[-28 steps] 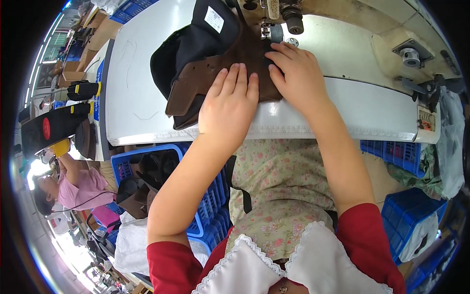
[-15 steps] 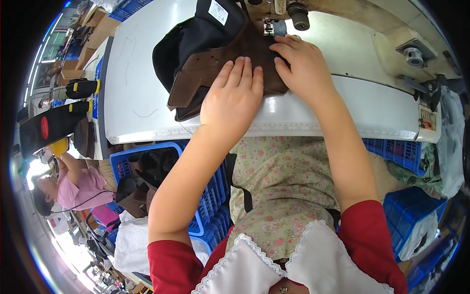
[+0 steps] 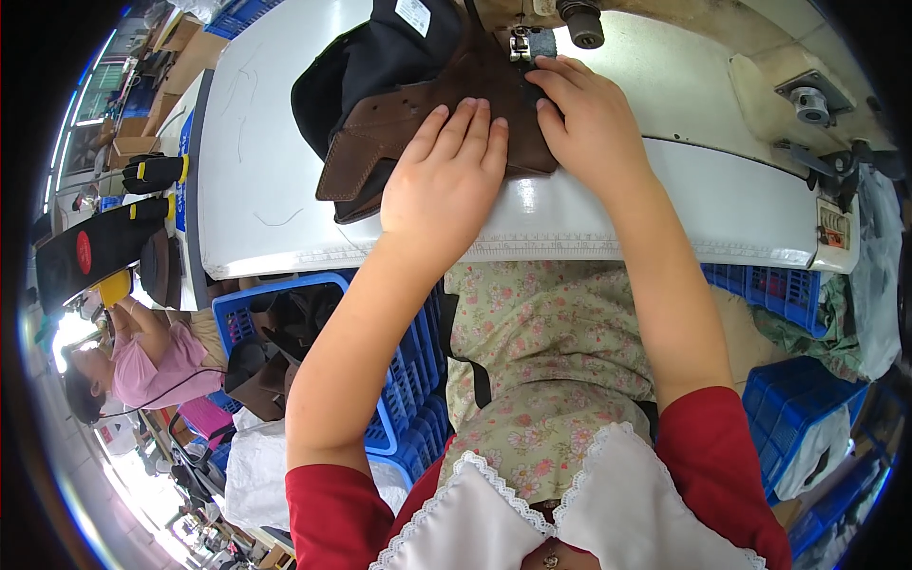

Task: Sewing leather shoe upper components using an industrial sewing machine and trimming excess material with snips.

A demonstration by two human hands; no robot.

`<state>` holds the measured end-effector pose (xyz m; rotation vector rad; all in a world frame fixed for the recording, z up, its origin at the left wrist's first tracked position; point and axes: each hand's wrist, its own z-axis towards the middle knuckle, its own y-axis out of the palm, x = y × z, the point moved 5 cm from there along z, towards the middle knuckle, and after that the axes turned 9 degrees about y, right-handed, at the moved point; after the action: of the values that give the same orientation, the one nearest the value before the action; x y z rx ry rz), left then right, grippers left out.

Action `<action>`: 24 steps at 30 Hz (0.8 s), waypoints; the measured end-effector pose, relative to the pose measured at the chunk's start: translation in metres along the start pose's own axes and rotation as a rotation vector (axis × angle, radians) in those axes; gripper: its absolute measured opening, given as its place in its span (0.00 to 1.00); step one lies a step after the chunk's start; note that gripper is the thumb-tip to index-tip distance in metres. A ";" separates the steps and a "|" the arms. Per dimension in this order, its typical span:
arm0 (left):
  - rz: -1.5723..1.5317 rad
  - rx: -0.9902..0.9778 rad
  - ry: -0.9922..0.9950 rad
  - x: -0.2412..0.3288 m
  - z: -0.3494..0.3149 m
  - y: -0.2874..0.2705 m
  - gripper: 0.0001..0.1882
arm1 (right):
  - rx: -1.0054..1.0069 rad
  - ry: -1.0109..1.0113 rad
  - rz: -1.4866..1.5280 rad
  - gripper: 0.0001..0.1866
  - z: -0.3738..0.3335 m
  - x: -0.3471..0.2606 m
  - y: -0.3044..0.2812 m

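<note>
Brown leather piece (image 3: 418, 123) lies under both flat, spread hands; blue crate (image 3: 323, 313) holds dark pieces.

Your one view comes from your head, a wide fisheye looking steeply down, close over the white desk (image 3: 285, 190) and sewing machine (image 3: 570, 19). Your forearms enter from the lower edge; straight edges bend near the rim.
</note>
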<state>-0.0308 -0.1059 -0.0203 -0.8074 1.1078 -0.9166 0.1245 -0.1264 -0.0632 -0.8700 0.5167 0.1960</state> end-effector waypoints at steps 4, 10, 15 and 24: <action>0.002 -0.026 0.002 0.003 0.002 -0.001 0.22 | 0.010 -0.004 0.000 0.12 0.001 0.002 -0.001; -0.013 -0.053 -0.046 0.012 0.005 0.002 0.22 | -0.012 0.036 0.036 0.12 0.002 0.003 -0.005; -0.011 -0.027 -0.043 0.011 0.005 0.000 0.23 | -0.019 0.035 0.055 0.13 0.001 -0.002 -0.008; -0.161 -0.144 -0.042 0.008 0.012 -0.019 0.25 | -0.023 0.034 -0.194 0.21 -0.013 -0.017 0.003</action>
<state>-0.0216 -0.1199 -0.0033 -1.0414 1.0928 -0.9574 0.1042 -0.1340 -0.0630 -0.9413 0.4596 0.0103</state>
